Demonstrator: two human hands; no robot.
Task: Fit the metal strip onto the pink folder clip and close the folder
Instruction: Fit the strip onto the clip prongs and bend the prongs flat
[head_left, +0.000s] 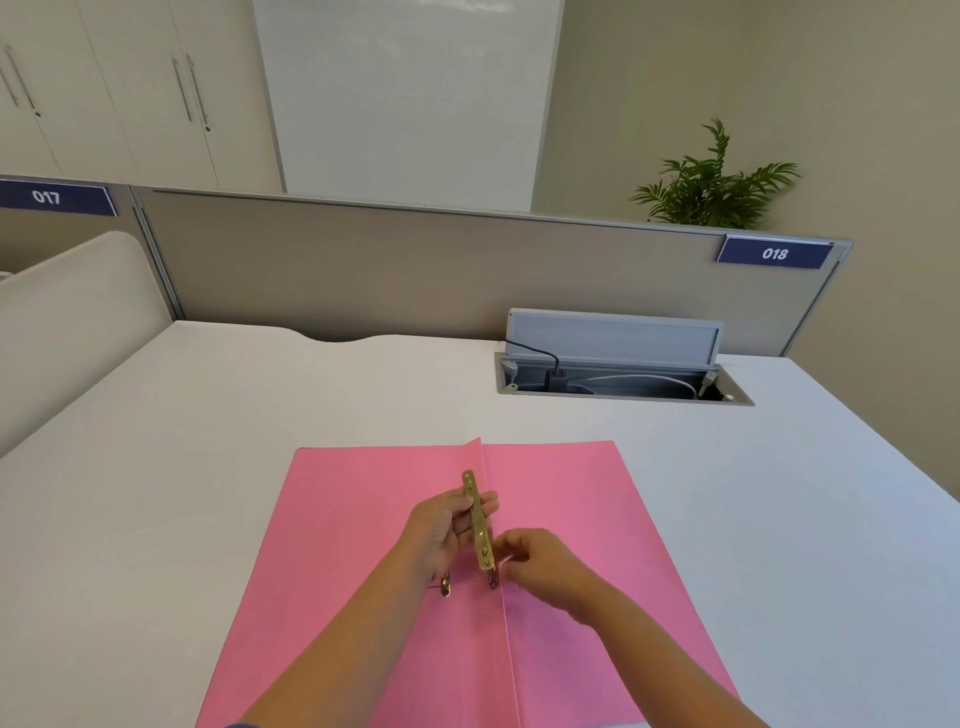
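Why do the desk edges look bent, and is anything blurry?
Head view: the wide-angle lens bows the desk and partition lines; light is soft and even, without glare; the plant looks smeared; the right hand is slightly blurred beside the metal strip.

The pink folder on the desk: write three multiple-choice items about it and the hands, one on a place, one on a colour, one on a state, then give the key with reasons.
1. Where does the metal strip sit?
A. Over the folder's centre crease
B. In the cable box
C. On the bare desk left of the folder

2. What colour is the strip?
A. Black
B. Gold
C. Blue

3. What state is the pink folder in?
A. Closed
B. Standing upright
C. Open flat

Key:
1 A, the strip is held along the crease by the left hand at its middle and the right hand at its near end.
2 B, it shows a brassy gold against the pink.
3 C, both covers lie spread on the desk either side of the crease.
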